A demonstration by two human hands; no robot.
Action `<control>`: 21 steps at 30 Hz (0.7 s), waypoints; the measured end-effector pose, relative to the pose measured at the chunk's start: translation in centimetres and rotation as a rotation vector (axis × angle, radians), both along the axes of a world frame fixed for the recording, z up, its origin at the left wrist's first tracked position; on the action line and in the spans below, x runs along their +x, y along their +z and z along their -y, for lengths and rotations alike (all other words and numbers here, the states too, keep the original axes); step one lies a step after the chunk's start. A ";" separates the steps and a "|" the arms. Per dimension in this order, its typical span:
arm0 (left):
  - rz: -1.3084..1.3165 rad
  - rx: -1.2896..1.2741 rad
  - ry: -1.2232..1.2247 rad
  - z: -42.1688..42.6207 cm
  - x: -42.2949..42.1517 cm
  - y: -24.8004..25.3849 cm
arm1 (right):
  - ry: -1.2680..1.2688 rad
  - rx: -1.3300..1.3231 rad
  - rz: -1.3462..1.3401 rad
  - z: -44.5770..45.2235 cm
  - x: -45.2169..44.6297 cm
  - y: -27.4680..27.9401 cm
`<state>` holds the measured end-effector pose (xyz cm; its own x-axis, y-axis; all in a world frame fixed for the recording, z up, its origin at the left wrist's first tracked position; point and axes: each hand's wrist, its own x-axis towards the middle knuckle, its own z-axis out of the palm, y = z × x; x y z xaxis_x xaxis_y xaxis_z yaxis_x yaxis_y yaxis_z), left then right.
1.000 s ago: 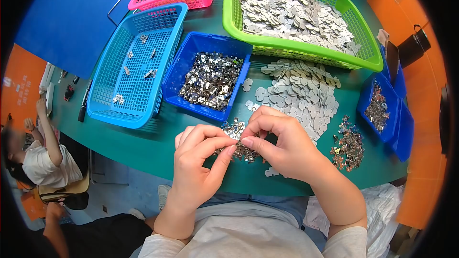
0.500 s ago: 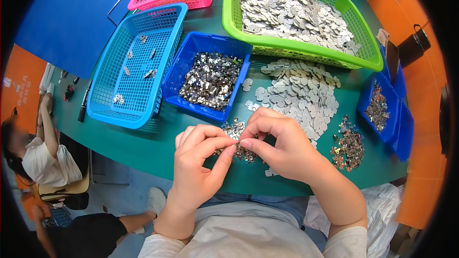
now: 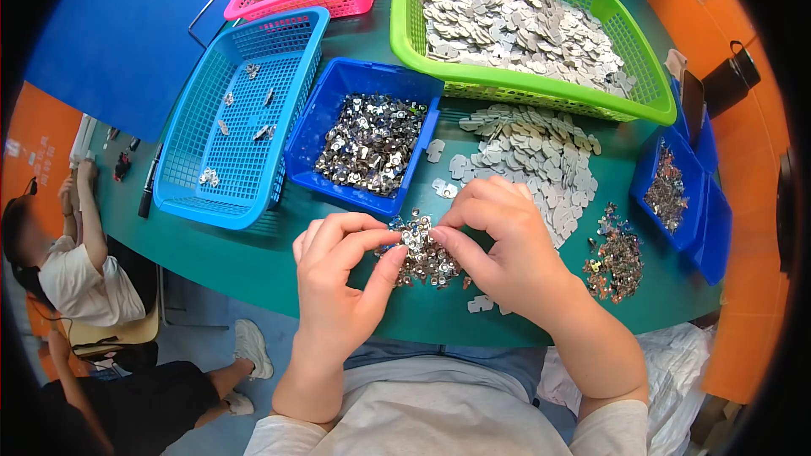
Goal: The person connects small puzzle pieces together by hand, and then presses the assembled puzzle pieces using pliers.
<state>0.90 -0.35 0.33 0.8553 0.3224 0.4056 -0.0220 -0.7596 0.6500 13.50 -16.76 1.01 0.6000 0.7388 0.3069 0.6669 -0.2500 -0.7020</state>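
Note:
My left hand (image 3: 342,274) is at the left side of a heap of small shiny metal parts (image 3: 427,262), its thumb and index finger nearly together in a pinch. From the right, my right hand (image 3: 507,236) reaches over the same heap, thumb and index fingertip pinched. Anything between either pair of fingertips is too small to make out. Flat grey metal plates (image 3: 541,173) lie in a spread pile just beyond my right hand. A few loose plates (image 3: 480,304) rest below that hand, near the table edge.
A dark blue bin (image 3: 300,156) of small metal parts stands behind my left hand, beside a light blue basket (image 3: 215,218). The green basket (image 3: 541,89) holds many plates. To the right are another small-parts heap (image 3: 617,262) and blue bins (image 3: 710,228). A person (image 3: 93,279) sits at left.
My hands, whose fingertips met over the heap, have drawn apart, left hand leftward and right hand slightly rightward. More of the heap now shows between them.

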 end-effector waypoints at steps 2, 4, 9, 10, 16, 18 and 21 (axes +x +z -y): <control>0.038 0.019 0.005 -0.7 -0.3 -0.4 | -0.003 -0.005 0.049 0.0 0.1 0.3; 0.075 0.037 0.010 -0.8 -0.3 -0.5 | -0.087 0.041 -0.083 -0.1 0.0 0.7; 0.150 -0.274 0.186 -0.2 -0.4 -0.4 | -0.098 0.042 -0.085 0.3 0.1 1.0; 0.151 -0.274 0.186 -0.5 -0.5 -0.5 | -0.079 0.051 -0.036 0.3 0.2 0.9; 0.046 -0.048 -0.072 -0.3 0.1 -1.1 | 0.047 -0.083 0.084 -0.3 -0.4 -0.7; 0.046 -0.030 -0.071 -0.3 0.2 -1.3 | 0.029 -0.086 0.096 -0.6 -0.8 -1.2; 0.038 -0.035 -0.060 -0.2 0.3 -1.5 | 0.001 -0.087 0.092 -1.0 -1.1 -1.7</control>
